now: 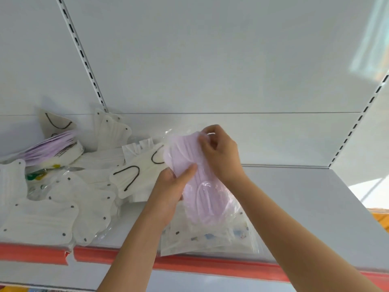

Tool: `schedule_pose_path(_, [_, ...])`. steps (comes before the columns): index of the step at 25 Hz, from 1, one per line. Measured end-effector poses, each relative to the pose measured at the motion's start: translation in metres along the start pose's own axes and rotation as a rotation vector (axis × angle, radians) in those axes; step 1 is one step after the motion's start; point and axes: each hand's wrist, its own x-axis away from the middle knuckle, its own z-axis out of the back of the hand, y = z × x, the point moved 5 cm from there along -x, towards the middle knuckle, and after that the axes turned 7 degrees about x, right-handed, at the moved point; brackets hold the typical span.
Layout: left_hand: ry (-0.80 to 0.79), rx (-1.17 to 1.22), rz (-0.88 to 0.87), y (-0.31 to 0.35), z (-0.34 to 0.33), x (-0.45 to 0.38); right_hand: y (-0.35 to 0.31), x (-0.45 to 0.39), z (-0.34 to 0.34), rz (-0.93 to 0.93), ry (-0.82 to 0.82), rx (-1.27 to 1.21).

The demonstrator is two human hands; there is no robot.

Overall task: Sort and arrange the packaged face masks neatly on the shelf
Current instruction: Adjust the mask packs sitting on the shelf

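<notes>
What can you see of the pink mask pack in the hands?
The pink mask pack is a stack of pale pink pleated masks with white ear loops inside a clear, crinkled plastic bag. It is held above the shelf, long axis tilted from upper left to lower right. The left hand grips its left edge, thumb across the front; the right hand pinches its top end. Its lower end overlaps a flat clear pack lying on the shelf; contact unclear.

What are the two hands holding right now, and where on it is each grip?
Both hold the pack of lilac masks. The left hand has its grip on the pack's left edge near the middle; the right hand pinches its top end.
</notes>
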Motion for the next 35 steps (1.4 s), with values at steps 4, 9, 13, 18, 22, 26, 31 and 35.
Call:
schedule_pose_path(4, [0.319, 0.118, -0.023, -0.009, 0.058, 0.007, 0.038, 0.035, 0.016, 0.069, -0.310, 0.339])
schedule_pose_path(9, [0.511, 0.223, -0.080, -0.012, 0.116, 0.030, 0.083, 0.107, 0.012, 0.166, -0.843, 0.750])
schedule_pose_path(13, [0.518, 0.241, -0.062, -0.017, 0.114, 0.048, 0.083, 0.081, 0.036, -0.007, -0.465, 0.495])
schedule_pose_path(18, [0.528, 0.263, -0.093, -0.017, 0.112, 0.060, 0.102, 0.063, 0.075, -0.333, -0.229, 0.144])
schedule_pose_path(22, [0.516, 0.235, -0.066, -0.024, 0.106, 0.066, 0.121, 0.046, 0.099, -0.427, -0.191, 0.415])
schedule_pose_path(26, [0.553, 0.193, -0.084, -0.031, 0.112, 0.073, 0.078, 0.053, 0.074, 0.056, -0.042, 0.945])
schedule_pose_path(31, [0.591, 0.165, -0.054, -0.036, 0.119, 0.086, 0.057, 0.074, -0.067, 0.300, -0.700, 0.892])
schedule_pose_path(35, [0.623, 0.155, -0.015, -0.044, 0.133, 0.098, 0.068, 0.028, -0.077, 0.129, -0.517, 0.757])
